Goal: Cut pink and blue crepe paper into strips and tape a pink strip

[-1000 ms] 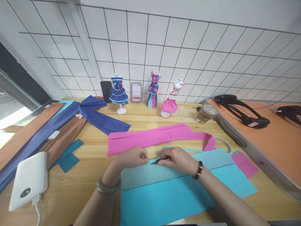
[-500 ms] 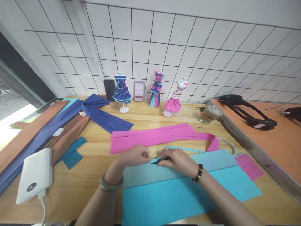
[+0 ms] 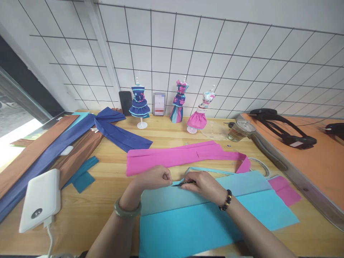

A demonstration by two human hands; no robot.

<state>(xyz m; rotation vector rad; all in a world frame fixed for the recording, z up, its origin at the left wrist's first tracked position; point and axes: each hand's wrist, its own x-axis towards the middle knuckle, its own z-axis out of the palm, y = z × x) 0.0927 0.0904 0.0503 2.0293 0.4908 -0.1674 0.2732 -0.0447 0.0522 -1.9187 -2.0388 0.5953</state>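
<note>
A folded sheet of light blue crepe paper (image 3: 204, 218) lies on the wooden table (image 3: 102, 211) in front of me. My right hand (image 3: 202, 184) is closed round small dark scissors (image 3: 179, 184), their blades pointing left at the paper's upper left edge. My left hand (image 3: 153, 178), fingers curled in a pinch, holds that edge of the paper right at the blade tips. A long pink paper strip (image 3: 182, 157) lies just beyond both hands.
Three small dress forms (image 3: 139, 105) (image 3: 177, 102) (image 3: 200, 114) stand by the tiled wall. Navy and brown paper strips (image 3: 53, 150) and a white power bank (image 3: 40, 200) lie at left. A glass (image 3: 238, 130), a pink scrap (image 3: 285, 190) and an orange table with black gear (image 3: 285, 132) are at right.
The scissor blades have closed in slightly toward my left hand's pinch. The head view shifted a little between the earliest frame and the later ones; both hands stay in place.
</note>
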